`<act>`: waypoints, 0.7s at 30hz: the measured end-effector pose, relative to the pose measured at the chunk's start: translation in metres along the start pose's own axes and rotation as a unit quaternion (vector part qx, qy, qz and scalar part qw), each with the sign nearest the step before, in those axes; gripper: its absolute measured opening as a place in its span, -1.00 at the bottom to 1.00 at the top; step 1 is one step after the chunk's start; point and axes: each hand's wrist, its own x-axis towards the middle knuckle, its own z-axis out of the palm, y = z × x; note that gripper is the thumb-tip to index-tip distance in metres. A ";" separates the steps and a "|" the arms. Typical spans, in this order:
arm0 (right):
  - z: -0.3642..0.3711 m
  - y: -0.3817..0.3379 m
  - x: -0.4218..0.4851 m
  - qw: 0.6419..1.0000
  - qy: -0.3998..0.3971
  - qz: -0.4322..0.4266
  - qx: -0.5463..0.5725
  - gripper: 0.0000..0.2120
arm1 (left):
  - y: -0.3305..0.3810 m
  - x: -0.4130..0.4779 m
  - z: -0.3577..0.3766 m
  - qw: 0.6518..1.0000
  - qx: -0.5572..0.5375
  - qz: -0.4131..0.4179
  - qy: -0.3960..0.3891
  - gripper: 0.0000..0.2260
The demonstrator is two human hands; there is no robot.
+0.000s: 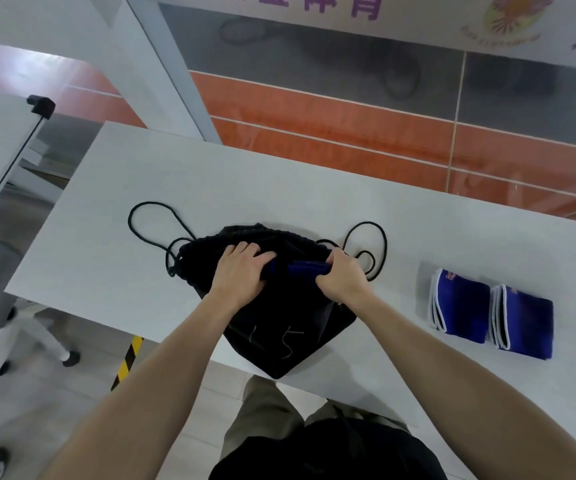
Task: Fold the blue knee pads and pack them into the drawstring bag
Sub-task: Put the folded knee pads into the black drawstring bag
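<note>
Black drawstring bag (279, 323) lies mid-table (106, 202), its near corner over the table's front edge, cords (148, 216) looped out to both sides. Left hand (241, 268) and right hand (342, 275) both clamped on one blue knee pad (302, 267) at the bag's mouth, only a strip showing. Two more folded blue pads (459, 306) (525, 323), white-edged, lie side by side well right of the bag; three pads counted.

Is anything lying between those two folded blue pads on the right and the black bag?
Nothing visible does. The two folded pads sit on bare table right of the bag; only a cord loop lies near its mouth, where both hands push in another pad.
</note>
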 end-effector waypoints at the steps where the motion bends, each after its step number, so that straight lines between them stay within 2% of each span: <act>1: -0.002 -0.001 0.001 1.000 -0.004 -0.002 -0.012 -0.77 | -0.002 -0.001 -0.001 1.000 0.001 -0.005 -0.002 -0.41; 5: -0.005 -0.007 0.001 0.998 0.002 -0.021 -0.057 -0.74 | -0.013 -0.005 -0.006 1.000 0.008 -0.025 -0.015 -0.39; 8: 0.001 -0.014 0.001 0.996 0.028 -0.080 -0.033 -0.78 | -0.019 -0.007 -0.009 1.000 -0.005 -0.024 -0.014 -0.39; 10: 0.008 -0.022 0.003 0.995 0.002 -0.104 -0.008 -0.77 | -0.022 -0.006 -0.009 1.000 -0.002 -0.022 -0.020 -0.38; 13: 0.021 -0.023 0.011 0.994 -0.038 -0.091 -0.037 -0.75 | -0.025 -0.008 -0.008 1.000 0.010 -0.027 -0.011 -0.40; 17: 0.027 -0.013 0.021 0.998 -0.013 -0.038 -0.050 -0.71 | -0.036 -0.010 -0.008 0.998 0.037 -0.041 -0.014 -0.42; 21: 0.030 -0.016 0.029 0.998 -0.021 -0.055 -0.025 -0.74 | -0.035 -0.016 -0.012 1.000 0.019 -0.024 0.007 -0.41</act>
